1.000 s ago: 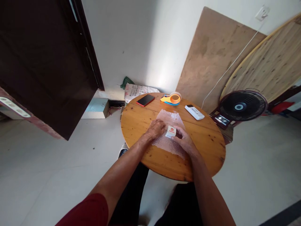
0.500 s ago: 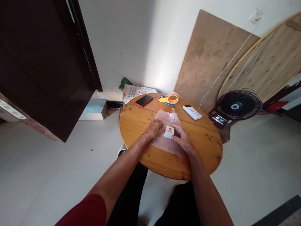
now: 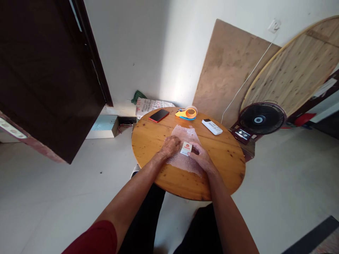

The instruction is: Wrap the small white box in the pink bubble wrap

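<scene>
A sheet of bubble wrap (image 3: pixel 185 134) lies in the middle of a round wooden table (image 3: pixel 148 137). On it sits a small white box with a red mark (image 3: pixel 186 148). My left hand (image 3: pixel 171 146) rests knuckles-up on the wrap at the box's left side, touching it. My right hand (image 3: pixel 200 157) holds the box from its right side, fingers curled against it. Both forearms reach in from the near edge of the table.
At the table's far edge lie a red phone (image 3: pixel 159 115), an orange tape dispenser (image 3: pixel 187 113) and a white remote (image 3: pixel 212 126). A black fan (image 3: pixel 262 119) stands on the floor at right. Wooden boards lean on the wall; a dark door (image 3: pixel 50 70) stands at left.
My head has shifted, so the table sits a little further left and lower in view. Both hands stay on the box and bubble wrap with hardly any movement.
</scene>
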Available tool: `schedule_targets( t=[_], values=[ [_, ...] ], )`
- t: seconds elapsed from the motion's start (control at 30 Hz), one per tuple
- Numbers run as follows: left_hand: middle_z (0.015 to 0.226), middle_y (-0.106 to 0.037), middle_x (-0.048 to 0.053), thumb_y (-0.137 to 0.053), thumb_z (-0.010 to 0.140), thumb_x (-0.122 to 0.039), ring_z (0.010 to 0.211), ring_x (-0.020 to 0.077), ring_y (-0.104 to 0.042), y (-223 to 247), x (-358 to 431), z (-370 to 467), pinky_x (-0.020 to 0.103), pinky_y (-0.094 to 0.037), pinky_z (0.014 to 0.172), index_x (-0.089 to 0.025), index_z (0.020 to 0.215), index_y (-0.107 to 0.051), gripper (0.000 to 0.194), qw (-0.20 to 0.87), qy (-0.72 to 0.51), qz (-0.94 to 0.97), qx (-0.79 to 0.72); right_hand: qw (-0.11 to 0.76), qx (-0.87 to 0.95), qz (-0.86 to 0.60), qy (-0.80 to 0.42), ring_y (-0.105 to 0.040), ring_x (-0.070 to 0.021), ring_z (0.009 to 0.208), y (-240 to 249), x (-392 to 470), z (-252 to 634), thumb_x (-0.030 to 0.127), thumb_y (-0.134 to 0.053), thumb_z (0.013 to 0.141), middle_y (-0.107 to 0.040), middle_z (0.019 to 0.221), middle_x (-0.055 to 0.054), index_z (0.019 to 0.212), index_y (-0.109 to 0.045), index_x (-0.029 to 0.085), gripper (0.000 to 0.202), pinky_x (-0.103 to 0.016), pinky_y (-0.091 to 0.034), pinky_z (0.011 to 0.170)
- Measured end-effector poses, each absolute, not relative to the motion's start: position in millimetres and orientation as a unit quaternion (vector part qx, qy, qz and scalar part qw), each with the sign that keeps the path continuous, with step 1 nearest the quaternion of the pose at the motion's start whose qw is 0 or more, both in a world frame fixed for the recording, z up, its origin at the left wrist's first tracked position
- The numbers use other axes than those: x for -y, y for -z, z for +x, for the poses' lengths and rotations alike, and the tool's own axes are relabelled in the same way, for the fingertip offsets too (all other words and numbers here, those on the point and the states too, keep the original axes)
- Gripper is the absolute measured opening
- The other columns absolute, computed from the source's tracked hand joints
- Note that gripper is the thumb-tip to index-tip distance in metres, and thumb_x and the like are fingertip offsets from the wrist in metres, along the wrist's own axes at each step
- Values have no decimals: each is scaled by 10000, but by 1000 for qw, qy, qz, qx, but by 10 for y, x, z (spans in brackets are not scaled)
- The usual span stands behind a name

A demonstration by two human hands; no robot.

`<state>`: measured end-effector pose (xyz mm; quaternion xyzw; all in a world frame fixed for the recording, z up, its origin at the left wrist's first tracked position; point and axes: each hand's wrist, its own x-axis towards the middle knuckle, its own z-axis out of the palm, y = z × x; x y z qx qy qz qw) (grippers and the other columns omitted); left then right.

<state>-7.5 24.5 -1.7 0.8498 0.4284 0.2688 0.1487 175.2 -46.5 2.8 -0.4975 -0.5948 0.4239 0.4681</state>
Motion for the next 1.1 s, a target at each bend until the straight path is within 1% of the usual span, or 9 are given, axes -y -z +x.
schedule_targets(
  t=[0.1, 0.2, 0.3, 0.37, 0.53, 0.7, 0.83, 0.9, 1.1],
  values=[
    [1023, -683, 87, -494, 779, -144, 1017, 206, -597, 54, -251, -68, 339, -443, 961, -178, 920, -716, 266, 156, -278, 847, -426, 469, 600, -497, -417, -619, -242, 1062, -14, 462, 1761, 295, -742, 659, -667, 1145, -60, 1130, -585, 221, 501, -430, -443, 989],
    [1070, -680, 86, -505, 767, -130, 1040, 206, -597, 58, -277, -70, 334, -437, 987, -164, 1009, -696, 309, 181, -304, 824, -442, 468, 606, -494, -412, -615, -243, 1074, 19, 456, 1774, 301, -728, 682, -661, 1156, -55, 1145, -583, 232, 490, -430, -445, 991],
    [1121, -664, 79, -504, 752, -101, 1046, 197, -600, -48, -282, -128, 315, -456, 972, -155, 1073, -669, 365, 194, -342, 787, -476, 473, 606, -487, -415, -605, -241, 1095, 36, 456, 1785, 290, -719, 690, -639, 1200, -57, 1185, -562, 239, 522, -426, -446, 994],
    [1119, -660, 75, -502, 764, -114, 1042, 203, -599, -177, -223, -217, 332, -457, 968, -164, 1072, -669, 354, 178, -343, 787, -480, 473, 601, -488, -421, -602, -242, 1104, 28, 461, 1788, 276, -722, 678, -622, 1230, -64, 1219, -541, 236, 573, -425, -449, 993],
    [1070, -663, 62, -575, 781, -197, 1096, 232, -559, -448, 224, -520, 391, -378, 1017, -207, 1043, -663, 277, 97, -230, 907, -340, 473, 607, -487, -413, -587, -250, 1128, -2, 471, 1780, 268, -723, 659, -611, 1250, -73, 1208, -557, 220, 576, -428, -430, 1014],
    [1054, -640, 72, -626, 771, -251, 1118, 252, -514, -415, 651, -593, 435, -294, 1036, -192, 931, -635, 171, 1, -136, 949, -286, 496, 609, -468, -405, -606, -239, 1091, 17, 459, 1751, 270, -710, 674, -647, 1187, -64, 1146, -595, 219, 489, -421, -435, 1005],
    [1021, -643, 74, -587, 785, -208, 1063, 238, -536, -342, 720, -451, 432, -262, 1045, -187, 902, -609, 121, -43, -115, 948, -294, 505, 607, -464, -400, -620, -227, 1063, 7, 472, 1734, 250, -693, 686, -661, 1159, -52, 1125, -607, 222, 448, -405, -454, 982],
    [981, -654, 83, -540, 809, -186, 1004, 235, -564, -318, 710, -377, 433, -277, 1023, -180, 881, -613, 102, -57, -107, 946, -300, 508, 605, -465, -401, -622, -221, 1062, 0, 477, 1733, 232, -688, 685, -661, 1163, -51, 1128, -607, 223, 451, -394, -458, 978],
    [850, -675, 101, -471, 855, -163, 819, 224, -618, -223, 690, -291, 387, -379, 853, -153, 852, -628, 158, -60, -75, 948, -303, 507, 595, -472, -407, -625, -217, 1059, 18, 462, 1740, 230, -673, 694, -670, 1151, -44, 1145, -601, 228, 457, -388, -459, 976]
  ],
)
